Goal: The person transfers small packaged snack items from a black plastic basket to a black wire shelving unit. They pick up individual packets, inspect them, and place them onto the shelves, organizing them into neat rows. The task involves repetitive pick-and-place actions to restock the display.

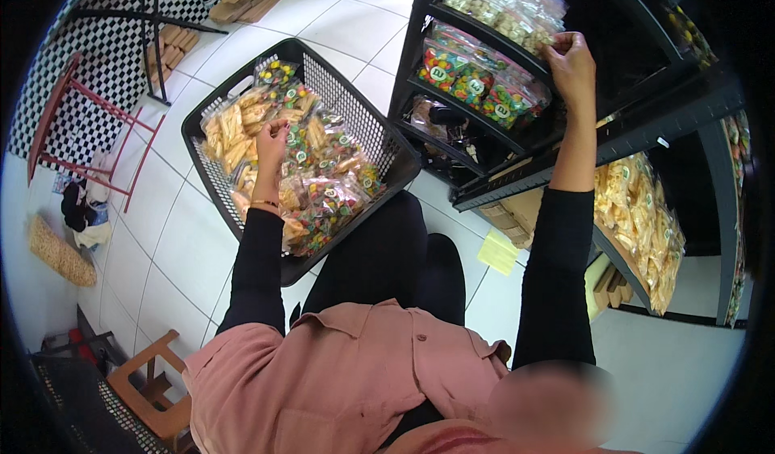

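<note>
My right hand reaches to the upper rack and pinches the near edge of a clear plastic bag of pale, lumpy snacks. This bag lies in a row of similar bags. My left hand hovers over a black plastic basket, its fingers loosely curled; I cannot tell whether they touch a bag beneath. Inside the basket are many clear bags, some of pale yellow stick snacks, others of multicoloured candy. A bag with yellow and dark pieces rests at its far corner.
Bags of colourful candy fill the tier below on the black rack. Yellow snack bags crowd a shelf at right. Beside the rack's foot lies a yellow paper. A red metal-legged stool and brown stool stand left.
</note>
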Motion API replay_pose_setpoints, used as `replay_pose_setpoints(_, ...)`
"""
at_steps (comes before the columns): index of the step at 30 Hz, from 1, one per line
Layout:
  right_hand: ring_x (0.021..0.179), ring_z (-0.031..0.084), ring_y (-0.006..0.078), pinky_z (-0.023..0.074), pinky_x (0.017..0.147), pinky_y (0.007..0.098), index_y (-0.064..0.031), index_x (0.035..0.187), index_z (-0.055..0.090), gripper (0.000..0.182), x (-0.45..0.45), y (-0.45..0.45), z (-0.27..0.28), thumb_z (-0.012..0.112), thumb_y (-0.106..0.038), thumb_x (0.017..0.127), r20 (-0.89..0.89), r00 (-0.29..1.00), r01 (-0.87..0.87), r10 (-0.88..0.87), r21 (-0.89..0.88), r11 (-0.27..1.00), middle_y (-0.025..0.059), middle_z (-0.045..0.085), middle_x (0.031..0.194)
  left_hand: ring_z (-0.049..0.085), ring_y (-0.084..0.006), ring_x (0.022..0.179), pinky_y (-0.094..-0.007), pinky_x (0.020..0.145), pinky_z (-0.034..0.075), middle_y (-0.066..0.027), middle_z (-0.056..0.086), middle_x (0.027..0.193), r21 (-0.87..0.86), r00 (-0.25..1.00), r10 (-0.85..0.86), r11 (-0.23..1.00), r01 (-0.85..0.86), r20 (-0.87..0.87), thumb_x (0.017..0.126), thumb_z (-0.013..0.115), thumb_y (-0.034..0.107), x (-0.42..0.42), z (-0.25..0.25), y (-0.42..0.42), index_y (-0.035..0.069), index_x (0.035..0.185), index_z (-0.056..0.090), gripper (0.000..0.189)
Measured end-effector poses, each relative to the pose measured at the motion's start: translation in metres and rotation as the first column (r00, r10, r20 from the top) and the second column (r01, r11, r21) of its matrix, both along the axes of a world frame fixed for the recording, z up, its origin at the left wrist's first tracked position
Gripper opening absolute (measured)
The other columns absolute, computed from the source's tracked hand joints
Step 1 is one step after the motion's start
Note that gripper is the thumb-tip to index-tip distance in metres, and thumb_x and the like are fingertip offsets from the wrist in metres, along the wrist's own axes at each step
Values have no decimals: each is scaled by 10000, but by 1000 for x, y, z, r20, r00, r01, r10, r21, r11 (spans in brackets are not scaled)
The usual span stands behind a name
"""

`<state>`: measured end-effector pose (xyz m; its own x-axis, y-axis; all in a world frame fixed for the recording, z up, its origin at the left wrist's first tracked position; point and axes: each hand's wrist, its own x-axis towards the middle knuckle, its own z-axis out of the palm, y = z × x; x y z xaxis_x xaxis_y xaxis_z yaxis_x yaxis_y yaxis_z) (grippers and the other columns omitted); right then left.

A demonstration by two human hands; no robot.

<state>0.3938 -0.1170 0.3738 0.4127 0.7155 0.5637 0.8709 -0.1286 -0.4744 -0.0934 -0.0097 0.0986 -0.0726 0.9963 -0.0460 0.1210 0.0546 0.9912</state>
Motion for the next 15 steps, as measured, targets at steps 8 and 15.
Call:
replay_pose_setpoints(8,924,663,307,500,799,360,29,1020,593,518,-12,-5,15,785,-315,683,29,994,113,-109,-180,977,183,683,968,663,-220,760,-339,686,523,-110,689,846,-104,903,-198,980,171,-381,800,631,74,13,-86,8,7,975,661,190)
replay_pose_setpoints(15,896,659,235,502,801,319,87,1101,542,744,0,1,6,834,-420,643,-76,997,-19,17,-25,1000,177,672,989,591,-335,929,-425,795,486,-184,615,964,-48,625,-110,992,115,-773,784,652,112,17,-142,3,18,941,654,183)
